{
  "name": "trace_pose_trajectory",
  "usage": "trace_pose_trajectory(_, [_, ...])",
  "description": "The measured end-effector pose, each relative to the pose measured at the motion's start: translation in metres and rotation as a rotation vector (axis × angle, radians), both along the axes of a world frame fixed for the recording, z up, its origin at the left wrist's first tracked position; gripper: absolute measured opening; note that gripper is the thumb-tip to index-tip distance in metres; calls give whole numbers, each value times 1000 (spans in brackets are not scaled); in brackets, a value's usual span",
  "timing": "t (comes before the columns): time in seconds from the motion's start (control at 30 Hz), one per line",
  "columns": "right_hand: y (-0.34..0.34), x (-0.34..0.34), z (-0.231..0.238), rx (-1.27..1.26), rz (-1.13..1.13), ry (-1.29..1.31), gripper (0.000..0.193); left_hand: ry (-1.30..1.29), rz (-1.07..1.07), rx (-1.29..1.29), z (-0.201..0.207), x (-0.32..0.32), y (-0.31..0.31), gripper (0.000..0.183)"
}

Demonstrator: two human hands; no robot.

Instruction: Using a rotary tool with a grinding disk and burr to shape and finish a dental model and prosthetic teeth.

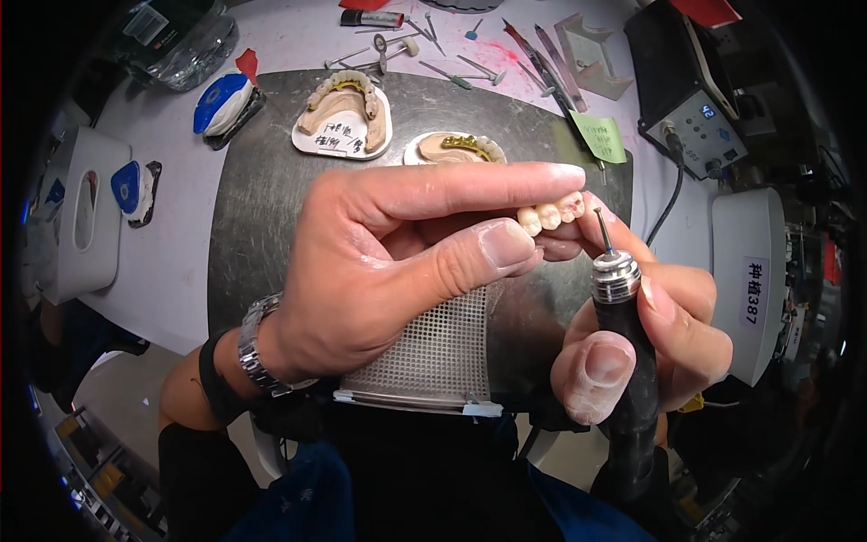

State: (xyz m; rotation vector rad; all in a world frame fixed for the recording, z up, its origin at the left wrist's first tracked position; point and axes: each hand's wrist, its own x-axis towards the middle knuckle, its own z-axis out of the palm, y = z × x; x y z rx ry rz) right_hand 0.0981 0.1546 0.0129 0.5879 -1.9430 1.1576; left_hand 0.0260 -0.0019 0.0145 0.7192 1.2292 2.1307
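Note:
Between the thumb and fingers of my left hand (pixel 388 262) is a short dental bridge (pixel 549 215), a row of several tooth-coloured crowns with a reddish mark near its right end. My right hand (pixel 668 334) is wrapped round a black dental handpiece (pixel 628 370) with a silver collar. A thin bur (pixel 602 230) points up from the handpiece, close to the right end of the bridge; a small gap seems to lie between them. The right index fingertip is up beside the bridge. Behind my left hand stand a dental model (pixel 343 113) with a row of teeth and a second, partly hidden model (pixel 461 147).
A perforated metal grille (pixel 424 348) lies under my hands, set in a dark metal plate (pixel 257 217). Loose burs (pixel 382 54) are scattered at the back. A control box (pixel 691 90) stands at right, a white bin (pixel 748 280) below it. Blue-and-white pieces (pixel 224 101) sit at left.

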Motion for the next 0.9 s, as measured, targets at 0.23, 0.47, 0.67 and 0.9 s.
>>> trace_pose_trajectory(0.23, [-2,0,-4,-5,11,19,32,53,0,-3,-3,-1,-3,36])
trace_pose_trajectory(0.47, [-4,0,-3,-16,0,-18,28,4,29,24,-4,0,-1,35])
trace_pose_trajectory(0.67, [-6,2,-3,-41,-2,-45,26,47,32,34,-5,0,-1,35])
trace_pose_trajectory(0.9, [-6,2,-2,-9,41,-79,26,95,68,16,-9,-1,-4,35])
